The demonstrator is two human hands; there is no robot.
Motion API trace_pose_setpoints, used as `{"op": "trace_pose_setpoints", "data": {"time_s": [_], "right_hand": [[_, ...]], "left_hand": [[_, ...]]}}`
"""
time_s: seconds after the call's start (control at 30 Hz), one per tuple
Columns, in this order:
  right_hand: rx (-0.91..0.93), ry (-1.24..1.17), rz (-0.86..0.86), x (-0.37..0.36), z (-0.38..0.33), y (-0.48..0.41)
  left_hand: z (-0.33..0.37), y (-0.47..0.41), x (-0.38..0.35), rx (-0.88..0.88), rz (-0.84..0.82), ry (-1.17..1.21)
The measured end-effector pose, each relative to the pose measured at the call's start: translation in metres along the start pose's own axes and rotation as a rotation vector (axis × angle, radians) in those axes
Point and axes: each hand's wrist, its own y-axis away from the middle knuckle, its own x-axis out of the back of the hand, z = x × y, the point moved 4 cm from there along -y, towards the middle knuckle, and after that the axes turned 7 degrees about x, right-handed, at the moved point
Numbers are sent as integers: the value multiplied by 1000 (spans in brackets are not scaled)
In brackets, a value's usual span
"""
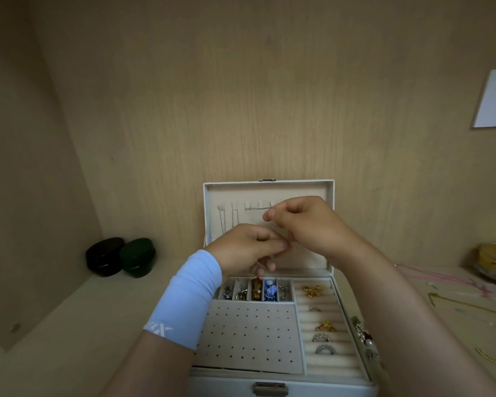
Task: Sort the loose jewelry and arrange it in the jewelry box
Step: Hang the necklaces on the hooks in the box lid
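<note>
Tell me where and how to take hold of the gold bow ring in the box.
Probably pinch the gold bow ring by its bow, coming from above: the bow sits on top of the ring rolls, while its band is hidden in the slot between them.

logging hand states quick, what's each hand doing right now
left hand: fingers curled, whether it holds anything cannot be told
right hand: pinching a thin chain at the box lid
</note>
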Motion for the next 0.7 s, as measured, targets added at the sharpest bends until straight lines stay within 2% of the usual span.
{"op": "trace_pose_setpoints", "data": {"time_s": [0.1,0.2,0.3,0.4,0.5,0.6,0.7], "right_hand": [[-71,8,-75,0,0,3],[-202,167,-269,-6,8,9],[-149,130,-404,-19,13,12],[-88,98,-349,-21,13,10],[-58,39,-215,-15,12,6],[-23,-18,-84,-11,7,4],[-25,-56,-16,-10,3,0]], "left_hand": [[4,3,9,-14,31,77],[12,10,19,-67,102,34],[18,16,27,-142,190,-94],[18,18,32,-154,207,-93],[16,21,41,-156,229,-119],[8,19,54,-116,293,-243],[-4,12,60,-54,391,-475]]}}
